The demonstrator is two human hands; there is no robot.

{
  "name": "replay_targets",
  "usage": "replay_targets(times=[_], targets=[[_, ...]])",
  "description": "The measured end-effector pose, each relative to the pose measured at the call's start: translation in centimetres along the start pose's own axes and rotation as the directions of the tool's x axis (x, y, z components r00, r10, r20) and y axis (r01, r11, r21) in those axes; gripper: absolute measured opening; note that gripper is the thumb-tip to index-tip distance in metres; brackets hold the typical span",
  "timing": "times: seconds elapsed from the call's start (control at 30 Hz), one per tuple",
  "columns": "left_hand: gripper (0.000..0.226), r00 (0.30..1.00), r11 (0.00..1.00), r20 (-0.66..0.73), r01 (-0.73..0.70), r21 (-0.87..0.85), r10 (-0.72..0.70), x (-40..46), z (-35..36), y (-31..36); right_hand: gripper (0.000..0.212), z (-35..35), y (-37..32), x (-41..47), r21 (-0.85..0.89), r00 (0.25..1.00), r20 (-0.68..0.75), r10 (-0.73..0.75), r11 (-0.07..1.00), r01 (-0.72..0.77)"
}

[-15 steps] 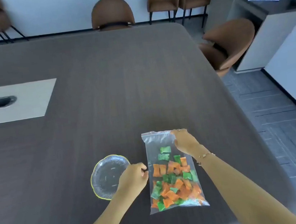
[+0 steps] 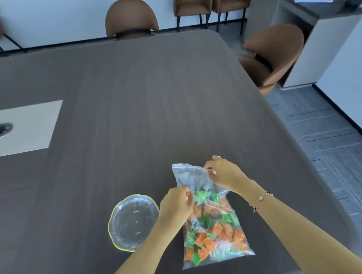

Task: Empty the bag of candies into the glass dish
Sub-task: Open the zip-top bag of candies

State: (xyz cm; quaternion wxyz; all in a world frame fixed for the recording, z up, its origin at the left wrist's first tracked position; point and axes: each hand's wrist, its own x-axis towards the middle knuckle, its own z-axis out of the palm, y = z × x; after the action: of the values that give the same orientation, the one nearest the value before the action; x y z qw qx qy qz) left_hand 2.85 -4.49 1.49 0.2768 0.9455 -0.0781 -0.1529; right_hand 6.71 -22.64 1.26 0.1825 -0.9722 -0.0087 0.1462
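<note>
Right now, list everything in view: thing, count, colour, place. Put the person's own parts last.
table: one, dark wood grain, fills the middle of the view
inset panel: one, pale with a dark slot, left side of the table
glass dish: one, clear with a yellow rim, empty, left of the bag
bag: one, clear plastic, lying on the table, its far end gripped
candies: many, orange and green, all inside the bag
chairs: at least five, brown, around the table and along the wall
cabinet: one, grey, far right, papers and a plant on top
bracelet: one, gold, right wrist
left hand: pinching the bag's left edge
right hand: pinching the bag's top edge
</note>
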Motion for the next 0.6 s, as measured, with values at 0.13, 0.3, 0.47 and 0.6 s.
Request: replay_targets(times=[0.13,0.3,0.47,0.6], targets=[[0.027,0.988,0.996,-0.145,-0.067,-0.055,0.058,0.4,-3.0,4.7,0.040,-4.5,-1.7,-4.2,0.028,0.993,-0.113,-0.013,0.999,0.016],[0.051,0.990,0.819,-0.043,0.084,-0.567,-0.132,0.6,-5.5,7.8,0.040,-7.6,-4.1,-8.5,0.046,0.981,-0.195,-0.021,0.998,0.030],[0.023,0.988,0.803,0.025,0.139,-0.579,-0.153,0.3,-7.4,8.2,0.033,-8.8,-4.9,-10.3,0.021,0.984,-0.172,-0.051,0.998,0.056],[0.025,1.000,0.869,0.002,-0.003,-0.496,0.005,-0.3,-7.6,7.7,0.025,-8.8,-5.4,-10.9,0.237,0.991,-0.135,0.024,0.972,0.009]])
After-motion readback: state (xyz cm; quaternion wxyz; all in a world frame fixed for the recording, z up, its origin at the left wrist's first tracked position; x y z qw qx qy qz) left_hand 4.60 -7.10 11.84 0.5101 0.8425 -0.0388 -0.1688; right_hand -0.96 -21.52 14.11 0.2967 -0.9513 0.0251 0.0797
